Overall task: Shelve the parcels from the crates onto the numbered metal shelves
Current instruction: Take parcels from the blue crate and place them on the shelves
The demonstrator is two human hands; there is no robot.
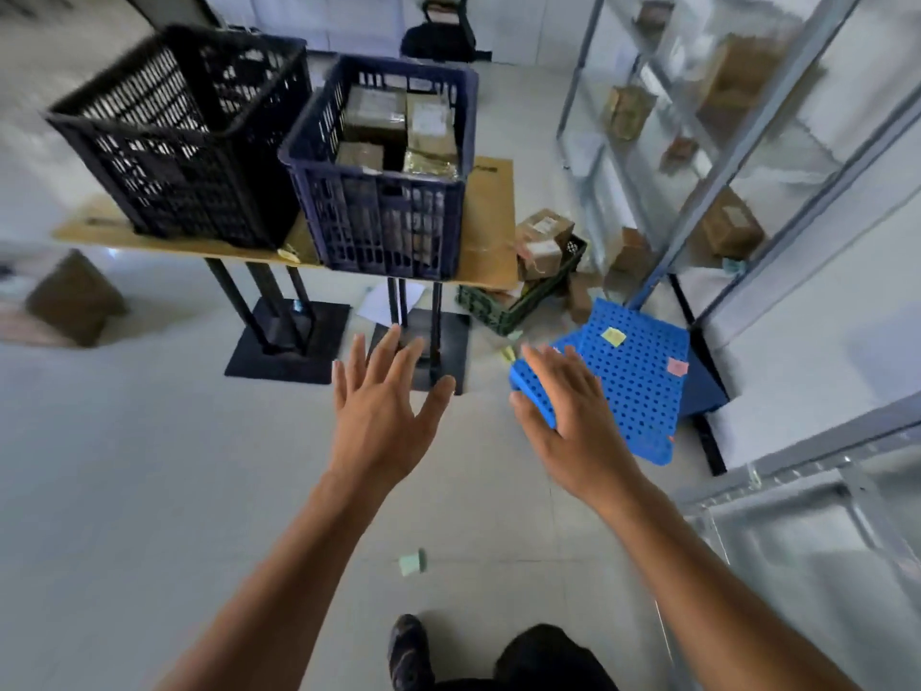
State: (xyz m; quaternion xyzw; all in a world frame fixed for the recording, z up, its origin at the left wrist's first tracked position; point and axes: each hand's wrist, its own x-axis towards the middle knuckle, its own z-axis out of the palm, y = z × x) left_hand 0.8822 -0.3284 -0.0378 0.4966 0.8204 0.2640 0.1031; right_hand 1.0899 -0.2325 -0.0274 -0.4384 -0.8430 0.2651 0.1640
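A dark blue crate [383, 226] stands on a brown-topped table [491, 226], holding several taped cardboard parcels [374, 117]. A black crate [184, 142] stands to its left; I cannot tell what is inside. My left hand [383, 401] and my right hand [563, 416] are stretched out in front of me, fingers spread, holding nothing, well short of the crates. Metal shelves [737, 142] on the right carry a few parcels [732, 226].
A green crate [518, 301] with parcels lies tipped on the floor by the table. Blue perforated plastic panels [638, 376] with sticky notes lie at the shelf's foot. A cardboard box [75, 296] sits at the left. A green scrap [412, 562] lies on the floor.
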